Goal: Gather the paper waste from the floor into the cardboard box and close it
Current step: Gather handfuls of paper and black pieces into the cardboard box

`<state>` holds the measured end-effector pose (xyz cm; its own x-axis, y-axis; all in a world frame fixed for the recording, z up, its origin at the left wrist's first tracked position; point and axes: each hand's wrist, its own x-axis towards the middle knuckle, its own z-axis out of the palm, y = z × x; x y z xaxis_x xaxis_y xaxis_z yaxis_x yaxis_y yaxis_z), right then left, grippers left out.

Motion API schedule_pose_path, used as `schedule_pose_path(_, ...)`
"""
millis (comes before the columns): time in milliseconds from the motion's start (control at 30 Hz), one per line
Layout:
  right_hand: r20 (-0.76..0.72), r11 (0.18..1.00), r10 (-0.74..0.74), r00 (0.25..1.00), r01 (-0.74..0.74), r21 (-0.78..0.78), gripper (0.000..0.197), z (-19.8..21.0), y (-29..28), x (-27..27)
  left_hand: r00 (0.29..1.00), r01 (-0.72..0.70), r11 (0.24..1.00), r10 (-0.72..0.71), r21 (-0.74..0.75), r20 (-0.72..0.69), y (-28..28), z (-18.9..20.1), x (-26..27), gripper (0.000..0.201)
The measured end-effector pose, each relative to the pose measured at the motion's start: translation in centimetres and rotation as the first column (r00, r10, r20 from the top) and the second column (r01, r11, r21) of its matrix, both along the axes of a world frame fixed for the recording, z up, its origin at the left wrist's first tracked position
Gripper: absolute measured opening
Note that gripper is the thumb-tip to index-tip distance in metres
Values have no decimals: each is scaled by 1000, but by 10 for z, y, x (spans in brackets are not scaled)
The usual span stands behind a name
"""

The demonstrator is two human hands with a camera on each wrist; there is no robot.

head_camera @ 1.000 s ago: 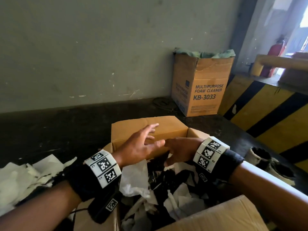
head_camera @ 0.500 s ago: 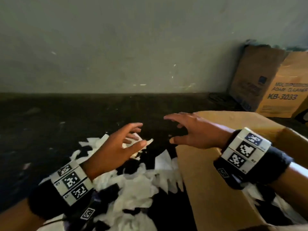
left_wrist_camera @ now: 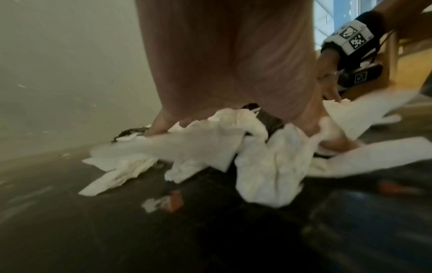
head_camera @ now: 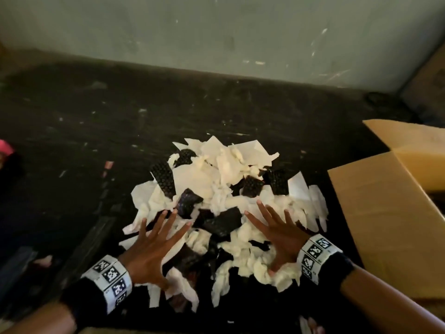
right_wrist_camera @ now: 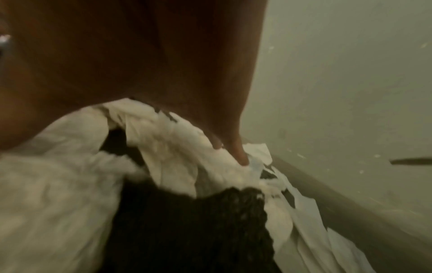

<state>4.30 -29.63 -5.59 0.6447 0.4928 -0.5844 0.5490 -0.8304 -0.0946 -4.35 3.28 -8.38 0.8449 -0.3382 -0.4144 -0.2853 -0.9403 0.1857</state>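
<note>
A heap of torn white paper and black textured scraps [head_camera: 224, 206] lies on the dark floor. My left hand [head_camera: 154, 242] rests flat on the heap's near left edge with fingers spread. My right hand [head_camera: 277, 235] lies spread on the near right side, fingertips pressing into the paper. The open cardboard box [head_camera: 390, 213] stands just right of the heap, flaps up. In the left wrist view the palm [left_wrist_camera: 229, 61] sits over white paper [left_wrist_camera: 268, 166]. In the right wrist view a fingertip [right_wrist_camera: 240, 157] presses into white paper [right_wrist_camera: 168, 147] beside a black scrap [right_wrist_camera: 194, 227].
A grey-green wall [head_camera: 216, 32] runs along the back of the floor. A second brown box [head_camera: 428, 83] shows at the far right edge. Something pink [head_camera: 4, 148] sits at the left edge. Small scraps dot the dark floor [head_camera: 96, 141].
Both hands left the box, swung left and came down spread onto the paper heap on the floor. The view turned left and down with them.
</note>
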Motion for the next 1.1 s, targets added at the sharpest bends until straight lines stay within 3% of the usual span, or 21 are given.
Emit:
schedule_pose_path(100, 77, 999, -2, 997, -1, 38, 147, -7, 9, 9, 997, 25, 998, -21, -52, 70, 1, -2, 15, 138)
schedule_pose_path(233, 151, 994, 86, 985, -96, 59, 149, -7, 28, 25, 984, 89, 996, -88, -2, 154, -3, 2, 39, 142)
schedule_pose_path(467, 145, 977, 171, 975, -186, 100, 153, -11, 61, 55, 995, 85, 996, -86, 24, 44, -22, 2, 72, 149)
schedule_pose_path(567, 85, 964, 186, 979, -198, 177, 152, -19, 73, 61, 999, 49, 998, -49, -37, -15, -25, -1, 81, 149)
schedule_pose_path(733, 107, 941, 128, 986, -155, 300, 150, -42, 88, 56, 1000, -2, 979, 7, -202, 22, -28, -8, 85, 135)
schedule_pose_path(867, 103, 899, 80, 991, -116, 423, 133, -53, 94, 55, 988, -66, 917, 117, -394, 105, -33, -17, 84, 116)
schedule_pose_path(967, 114, 846, 7, 993, -67, 529, 117, -51, 100, 51, 972, -137, 913, 198, -384, 123, -42, -16, 82, 117)
schedule_pose_path(1033, 129, 818, -96, 987, 4, 575, 93, -48, 104, 43, 967, -158, 914, 221, -372, 131, -47, -14, 82, 119)
schedule_pose_path(1100, 78, 809, -168, 983, 92, 581, 55, -52, 109, 39, 963, -175, 906, 238, -386, 123, -48, -15, 83, 117)
